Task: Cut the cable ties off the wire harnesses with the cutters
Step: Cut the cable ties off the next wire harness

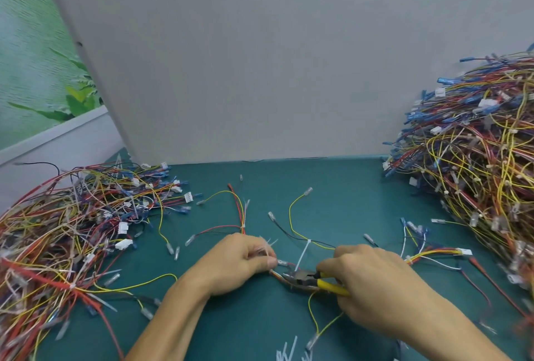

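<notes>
One worktop (332, 187); two hands, the left hand (241, 264) and the right hand (372, 284). One pair of yellow-handled cutters (307, 281). Two heaps of wire harnesses, the left heap (66, 233) and the right heap (479, 158).

The left hand (239, 262) pinches the wires (276, 273) while the right hand (372, 277) holds yellow cutters (303, 279) at a white tie (303, 254) on the green table (260, 329)

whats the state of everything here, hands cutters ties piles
left hand, pinching the harness
right hand, gripping the cutters
cutters, nose at the harness, jaw gap unclear
tie, on the wires, long tail uncut
cut ties, loose on the mat
left pile, tangled
right pile, heaped high
</notes>
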Action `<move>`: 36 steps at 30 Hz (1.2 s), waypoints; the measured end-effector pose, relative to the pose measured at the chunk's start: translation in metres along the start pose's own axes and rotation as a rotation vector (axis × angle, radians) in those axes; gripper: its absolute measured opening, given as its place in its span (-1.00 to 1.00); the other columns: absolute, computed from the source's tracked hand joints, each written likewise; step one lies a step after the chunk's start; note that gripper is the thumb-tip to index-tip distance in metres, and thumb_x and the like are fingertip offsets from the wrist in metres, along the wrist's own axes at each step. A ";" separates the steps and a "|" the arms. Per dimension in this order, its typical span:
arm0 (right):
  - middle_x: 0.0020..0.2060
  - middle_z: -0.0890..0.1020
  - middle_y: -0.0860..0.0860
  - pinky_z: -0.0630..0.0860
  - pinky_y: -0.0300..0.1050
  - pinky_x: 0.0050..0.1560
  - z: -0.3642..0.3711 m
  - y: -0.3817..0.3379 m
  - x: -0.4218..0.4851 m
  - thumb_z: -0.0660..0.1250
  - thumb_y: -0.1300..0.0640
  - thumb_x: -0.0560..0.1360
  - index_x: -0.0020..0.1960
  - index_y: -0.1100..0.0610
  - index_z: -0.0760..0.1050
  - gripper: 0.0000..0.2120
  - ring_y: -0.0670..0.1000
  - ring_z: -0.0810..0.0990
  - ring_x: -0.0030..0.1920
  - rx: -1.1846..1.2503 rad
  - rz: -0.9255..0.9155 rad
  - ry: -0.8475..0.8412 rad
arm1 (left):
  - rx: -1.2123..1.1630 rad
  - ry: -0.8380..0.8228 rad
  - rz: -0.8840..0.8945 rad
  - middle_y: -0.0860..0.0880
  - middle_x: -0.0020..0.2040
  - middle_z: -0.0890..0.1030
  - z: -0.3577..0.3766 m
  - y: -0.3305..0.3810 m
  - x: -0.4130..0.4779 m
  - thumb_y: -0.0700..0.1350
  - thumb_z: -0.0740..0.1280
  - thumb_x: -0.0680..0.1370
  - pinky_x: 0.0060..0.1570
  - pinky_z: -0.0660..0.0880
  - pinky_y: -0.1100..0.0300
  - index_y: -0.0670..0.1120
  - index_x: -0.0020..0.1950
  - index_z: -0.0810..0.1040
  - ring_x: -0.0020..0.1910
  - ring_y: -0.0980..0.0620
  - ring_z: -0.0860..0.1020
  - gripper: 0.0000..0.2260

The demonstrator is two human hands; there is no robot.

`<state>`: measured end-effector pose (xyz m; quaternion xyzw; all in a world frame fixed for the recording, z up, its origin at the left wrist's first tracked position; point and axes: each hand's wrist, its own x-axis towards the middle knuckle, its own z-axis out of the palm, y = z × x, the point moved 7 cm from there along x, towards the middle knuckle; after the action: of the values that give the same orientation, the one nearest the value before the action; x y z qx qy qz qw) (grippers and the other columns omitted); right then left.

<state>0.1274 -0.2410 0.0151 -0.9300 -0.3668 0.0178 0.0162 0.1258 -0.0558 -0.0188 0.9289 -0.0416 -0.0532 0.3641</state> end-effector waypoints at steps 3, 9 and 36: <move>-0.05 0.43 -0.07 0.24 -0.06 -0.26 0.005 -0.005 0.003 0.13 0.11 0.46 0.08 -0.04 0.41 -0.78 0.12 0.51 0.02 -0.033 0.028 0.013 | -0.038 0.006 -0.010 0.19 -0.44 0.45 -0.002 0.000 0.001 -0.05 0.35 0.56 -0.30 0.30 0.33 0.07 -0.31 0.52 -0.39 0.24 0.37 -0.77; -0.12 0.28 -0.07 0.07 -0.12 -0.44 0.012 -0.010 0.004 0.12 0.11 0.47 0.09 -0.01 0.37 -0.79 0.11 0.49 0.00 -0.054 0.070 0.044 | -0.063 -0.017 -0.032 0.21 -0.42 0.53 -0.002 0.001 0.001 -0.01 0.29 0.59 -0.26 0.32 0.36 0.08 -0.38 0.53 -0.38 0.29 0.44 -0.67; -0.54 0.41 0.03 0.07 -0.14 -0.50 0.006 -0.040 0.002 0.58 0.22 -0.19 -0.47 0.10 0.49 -0.62 0.08 0.38 -0.60 -0.173 0.040 0.297 | 0.023 0.025 -0.009 0.05 -0.33 0.30 0.001 0.002 0.003 -0.01 0.25 0.60 -0.26 0.22 0.11 0.00 -0.31 0.27 -0.32 0.07 0.25 -0.69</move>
<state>0.1017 -0.2105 0.0110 -0.9275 -0.3418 -0.1513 -0.0102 0.1288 -0.0579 -0.0187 0.9339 -0.0336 -0.0429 0.3534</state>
